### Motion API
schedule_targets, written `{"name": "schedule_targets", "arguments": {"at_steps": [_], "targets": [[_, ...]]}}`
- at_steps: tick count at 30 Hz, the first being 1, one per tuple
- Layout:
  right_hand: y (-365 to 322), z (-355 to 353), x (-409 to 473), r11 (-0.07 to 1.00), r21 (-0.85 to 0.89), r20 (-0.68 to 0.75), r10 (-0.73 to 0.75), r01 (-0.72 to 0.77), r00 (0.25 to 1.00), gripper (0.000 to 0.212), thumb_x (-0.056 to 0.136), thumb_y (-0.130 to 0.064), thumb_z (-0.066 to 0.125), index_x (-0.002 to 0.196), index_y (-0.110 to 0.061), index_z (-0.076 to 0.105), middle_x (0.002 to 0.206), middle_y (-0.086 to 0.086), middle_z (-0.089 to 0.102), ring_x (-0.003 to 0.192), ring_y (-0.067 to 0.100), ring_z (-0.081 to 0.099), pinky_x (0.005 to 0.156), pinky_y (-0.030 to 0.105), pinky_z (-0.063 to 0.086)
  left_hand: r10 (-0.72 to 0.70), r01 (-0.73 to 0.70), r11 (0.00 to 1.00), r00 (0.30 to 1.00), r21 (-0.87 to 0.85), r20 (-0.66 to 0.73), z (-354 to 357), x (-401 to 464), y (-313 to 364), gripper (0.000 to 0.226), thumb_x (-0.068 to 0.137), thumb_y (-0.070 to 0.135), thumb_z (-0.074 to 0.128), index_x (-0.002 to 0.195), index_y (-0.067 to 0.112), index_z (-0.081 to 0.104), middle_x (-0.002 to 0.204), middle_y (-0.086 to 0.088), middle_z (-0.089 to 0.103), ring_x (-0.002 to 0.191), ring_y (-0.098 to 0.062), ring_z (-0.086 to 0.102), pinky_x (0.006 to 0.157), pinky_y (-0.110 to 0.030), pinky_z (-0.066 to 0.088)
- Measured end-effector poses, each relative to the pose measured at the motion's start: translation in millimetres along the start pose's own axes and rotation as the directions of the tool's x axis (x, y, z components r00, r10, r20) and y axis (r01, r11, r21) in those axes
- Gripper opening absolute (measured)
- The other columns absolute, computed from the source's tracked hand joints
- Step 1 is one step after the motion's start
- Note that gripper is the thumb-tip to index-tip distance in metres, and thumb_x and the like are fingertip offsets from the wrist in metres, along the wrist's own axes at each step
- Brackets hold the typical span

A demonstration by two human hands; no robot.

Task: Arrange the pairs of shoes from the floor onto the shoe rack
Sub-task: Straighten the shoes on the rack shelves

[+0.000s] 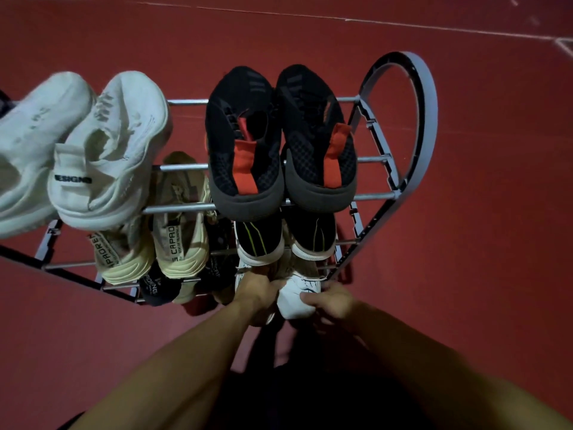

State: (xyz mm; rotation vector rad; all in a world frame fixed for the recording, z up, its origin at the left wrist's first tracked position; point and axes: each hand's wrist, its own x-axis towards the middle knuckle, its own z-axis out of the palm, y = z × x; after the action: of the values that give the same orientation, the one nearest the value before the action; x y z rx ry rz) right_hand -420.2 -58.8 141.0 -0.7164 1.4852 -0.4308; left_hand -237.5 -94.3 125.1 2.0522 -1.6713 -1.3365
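A grey metal shoe rack (pixel 412 97) stands on the red floor, seen from above. Its top tier holds a white pair (pixel 102 156) on the left and a black pair with red heel tabs (pixel 279 144) on the right. The tier below carries a beige pair (pixel 161 243) and a black pair with white soles (pixel 285 243). Lower down sits a dark pair (pixel 155 290). At the lowest right spot, my left hand (pixel 257 293) and my right hand (pixel 331 302) each grip the heel of a white shoe (pixel 297 296) of one pair.
Red floor (pixel 465 212) surrounds the rack on all sides, with pale lines along the far edge. My forearms reach down from the bottom of the view. The rack's curved side frame rises at the right.
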Motion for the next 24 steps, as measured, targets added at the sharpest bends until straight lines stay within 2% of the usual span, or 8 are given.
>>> {"name": "schedule_targets", "arguments": {"at_steps": [3, 5, 8, 11, 15, 17, 21, 24], "targets": [[-16, -10, 1, 0.967, -0.224, -0.142, -0.154, 0.12, 0.978, 0.026, 0.079, -0.024, 0.078, 0.1, -0.017, 0.065, 0.092, -0.002, 0.074, 0.077, 0.01, 0.07, 0.073, 0.031, 0.059, 0.059, -0.066, 0.991, 0.996, 0.114, 0.063, -10, -5, -2, 0.043, 0.093, 0.04, 0.061, 0.132, 0.02, 0.059, 0.122, -0.003, 0.068, 0.115, -0.026, 0.062, 0.091, -0.029, 0.047], [-27, -13, -8, 0.939, -0.31, -0.153, -0.203, 0.148, 0.967, 0.032, 0.079, -0.028, 0.076, 0.103, -0.017, 0.059, 0.09, -0.004, 0.07, 0.075, 0.015, 0.069, 0.067, 0.032, 0.057, 0.078, -0.094, 0.985, 0.991, 0.145, 0.112, -16, -11, -2, 0.041, 0.094, 0.043, 0.057, 0.127, 0.02, 0.061, 0.118, -0.004, 0.07, 0.111, -0.025, 0.064, 0.091, -0.032, 0.049], [-38, -12, -23, 0.89, -0.428, -0.135, -0.233, 0.155, 0.963, 0.037, 0.084, -0.025, 0.071, 0.114, -0.01, 0.055, 0.091, -0.003, 0.07, 0.082, 0.03, 0.072, 0.074, 0.044, 0.058, 0.124, -0.147, 0.975, 0.982, 0.169, 0.14, -24, -25, -1, 0.026, 0.092, 0.044, 0.055, 0.107, 0.026, 0.066, 0.108, 0.001, 0.072, 0.103, -0.022, 0.064, 0.086, -0.034, 0.05], [-43, -13, -34, 0.843, -0.508, -0.064, -0.238, 0.174, 0.969, 0.024, 0.09, -0.019, 0.065, 0.11, -0.011, 0.056, 0.083, -0.002, 0.064, 0.066, 0.018, 0.061, 0.062, 0.033, 0.052, 0.193, -0.232, 0.941, 0.966, 0.245, 0.173, -35, -39, -4, 0.016, 0.091, 0.047, 0.051, 0.082, 0.034, 0.055, 0.081, 0.009, 0.061, 0.089, -0.02, 0.06, 0.073, -0.033, 0.043], [-51, -18, -44, 0.781, -0.59, 0.001, -0.251, 0.203, 0.968, 0.027, 0.092, -0.015, 0.062, 0.119, -0.013, 0.06, 0.106, 0.007, 0.069, 0.086, 0.015, 0.066, 0.077, 0.024, 0.051, 0.275, -0.354, 0.835, 0.931, 0.42, 0.238, -59, -62, -7, 0.032, 0.094, 0.054, 0.044, 0.11, 0.029, 0.056, 0.094, 0.005, 0.063, 0.094, -0.022, 0.059, 0.073, -0.035, 0.042], [-56, -19, -49, 0.751, -0.605, 0.065, -0.284, 0.264, 0.957, 0.032, 0.092, -0.015, 0.064, 0.124, -0.014, 0.061, 0.114, 0.003, 0.068, 0.093, 0.009, 0.065, 0.083, 0.02, 0.052, 0.321, -0.437, 0.773, 0.895, 0.46, 0.311, -71, -71, -8, 0.029, 0.096, 0.053, 0.042, 0.094, 0.025, 0.05, 0.085, 0.004, 0.059, 0.086, -0.024, 0.057, 0.07, -0.038, 0.043], [-65, -6, -66, 0.562, -0.717, 0.278, -0.311, 0.411, 0.909, 0.043, 0.086, -0.022, 0.073, 0.127, -0.025, 0.061, 0.115, -0.012, 0.063, 0.1, 0.001, 0.058, 0.085, 0.012, 0.043, 0.39, -0.579, 0.654, 0.809, 0.486, 0.439, -96, -89, -12, 0.03, 0.098, 0.052, 0.042, 0.084, 0.026, 0.041, 0.08, 0.005, 0.053, 0.076, -0.019, 0.052, 0.074, -0.042, 0.048], [-65, 11, -76, 0.35, -0.786, 0.384, -0.369, 0.51, 0.846, 0.061, 0.077, -0.03, 0.079, 0.132, -0.029, 0.054, 0.117, -0.016, 0.057, 0.111, 0.006, 0.049, 0.098, 0.023, 0.044, 0.43, -0.645, 0.606, 0.758, 0.465, 0.491, -113, -102, -15, 0.028, 0.1, 0.051, 0.044, 0.085, 0.028, 0.04, 0.082, 0.006, 0.052, 0.077, -0.016, 0.052, 0.073, -0.04, 0.047]]}}
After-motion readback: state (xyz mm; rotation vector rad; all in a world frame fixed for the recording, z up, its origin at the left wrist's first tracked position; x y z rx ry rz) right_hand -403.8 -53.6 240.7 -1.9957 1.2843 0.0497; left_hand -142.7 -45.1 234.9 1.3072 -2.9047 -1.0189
